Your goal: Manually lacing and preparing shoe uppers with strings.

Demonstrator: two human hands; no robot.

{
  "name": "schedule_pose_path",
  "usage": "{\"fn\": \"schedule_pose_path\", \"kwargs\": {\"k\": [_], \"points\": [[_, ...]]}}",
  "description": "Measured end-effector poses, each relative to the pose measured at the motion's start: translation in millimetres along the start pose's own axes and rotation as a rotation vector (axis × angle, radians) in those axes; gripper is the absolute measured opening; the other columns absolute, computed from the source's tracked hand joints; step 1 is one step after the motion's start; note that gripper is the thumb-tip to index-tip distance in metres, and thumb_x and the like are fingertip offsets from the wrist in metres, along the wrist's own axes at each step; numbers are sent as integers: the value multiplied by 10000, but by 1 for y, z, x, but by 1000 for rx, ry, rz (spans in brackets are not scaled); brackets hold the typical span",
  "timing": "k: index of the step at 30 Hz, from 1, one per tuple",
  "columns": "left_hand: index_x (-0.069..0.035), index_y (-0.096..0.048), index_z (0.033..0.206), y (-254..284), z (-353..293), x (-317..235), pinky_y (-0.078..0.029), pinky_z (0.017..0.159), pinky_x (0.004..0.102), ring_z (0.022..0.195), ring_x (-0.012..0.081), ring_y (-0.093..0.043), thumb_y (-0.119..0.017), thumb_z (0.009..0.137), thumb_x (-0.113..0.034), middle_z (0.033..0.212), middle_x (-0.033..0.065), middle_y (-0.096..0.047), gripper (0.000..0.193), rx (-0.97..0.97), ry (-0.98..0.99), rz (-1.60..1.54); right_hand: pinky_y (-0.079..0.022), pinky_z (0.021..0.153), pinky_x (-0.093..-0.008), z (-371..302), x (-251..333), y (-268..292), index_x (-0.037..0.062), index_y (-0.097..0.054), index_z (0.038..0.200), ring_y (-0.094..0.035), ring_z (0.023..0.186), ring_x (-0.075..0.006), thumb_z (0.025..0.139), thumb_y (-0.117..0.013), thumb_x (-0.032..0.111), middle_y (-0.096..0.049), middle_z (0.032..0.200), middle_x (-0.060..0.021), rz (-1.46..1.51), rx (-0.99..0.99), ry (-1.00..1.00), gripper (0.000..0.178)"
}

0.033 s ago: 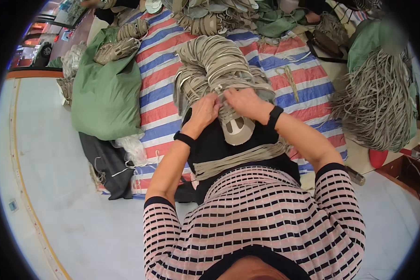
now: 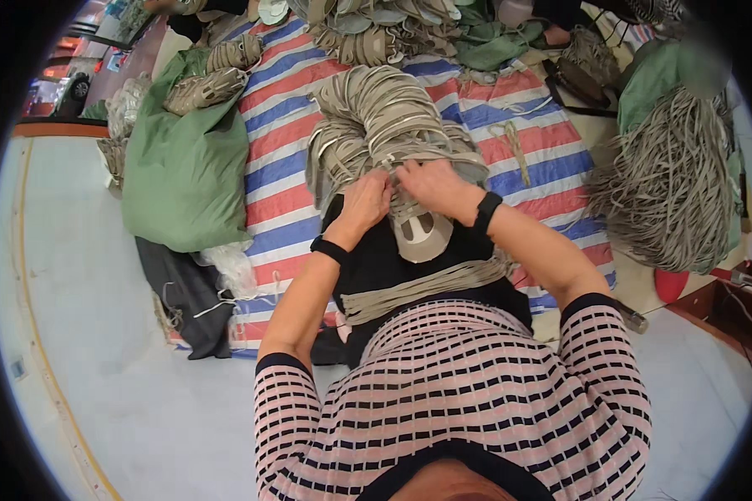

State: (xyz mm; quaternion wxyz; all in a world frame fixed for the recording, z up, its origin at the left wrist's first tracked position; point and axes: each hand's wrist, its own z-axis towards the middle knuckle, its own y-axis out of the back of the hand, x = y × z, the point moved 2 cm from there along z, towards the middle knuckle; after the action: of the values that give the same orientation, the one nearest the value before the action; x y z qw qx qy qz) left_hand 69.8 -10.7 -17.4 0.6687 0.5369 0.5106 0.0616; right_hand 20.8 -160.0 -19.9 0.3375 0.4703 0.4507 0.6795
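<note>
A beige shoe upper [image 2: 420, 242] lies across my lap, its toe end toward me and laces crossing its front. My left hand [image 2: 368, 199] is closed, its fingertips pinching at the laced opening of this upper. From the other side my right hand [image 2: 433, 185] is closed at the same opening, close to the left. The fingers hide whether a lace end is between them. Just beyond, a thick curved stack of nested beige uppers [image 2: 384, 104] leans away from me. A flat bundle of beige shoelaces [image 2: 430, 288] stretches over my black-covered lap.
A striped red, white and blue sheet [image 2: 267, 213] spreads beneath the work. Left stands a stuffed green sack [image 2: 188, 179] with uppers on top. At right hangs a big bunch of beige laces [image 2: 673, 184]. More uppers [image 2: 376, 37] are heaped at the far edge.
The whole view has shifted very slightly, with the surroundings a little further left. Both hands stay at the opening of the shoe upper.
</note>
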Motion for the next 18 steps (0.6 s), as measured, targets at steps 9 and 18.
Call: {"fn": "schedule_pose_path", "kwargs": {"k": [9,18], "points": [[-43,-579,812,0,-1,13,-466,681,455,821,358,-587,-574,751,-179,851,153,-609,150,-10,-53,128,-399,521,-310,27,-29,-11,48,-603,744,-517,563,-156,777,-576,155,-580,634,-86,503,361,-84,115],[-37,-591,778,47,-9,44,-453,676,407,772,333,-580,-567,737,-174,765,151,-602,145,-12,44,83,-232,419,-187,-32,-74,73,-3,-589,946,-311,442,-45,816,-533,128,-376,533,57,2053,35,-585,193]]}}
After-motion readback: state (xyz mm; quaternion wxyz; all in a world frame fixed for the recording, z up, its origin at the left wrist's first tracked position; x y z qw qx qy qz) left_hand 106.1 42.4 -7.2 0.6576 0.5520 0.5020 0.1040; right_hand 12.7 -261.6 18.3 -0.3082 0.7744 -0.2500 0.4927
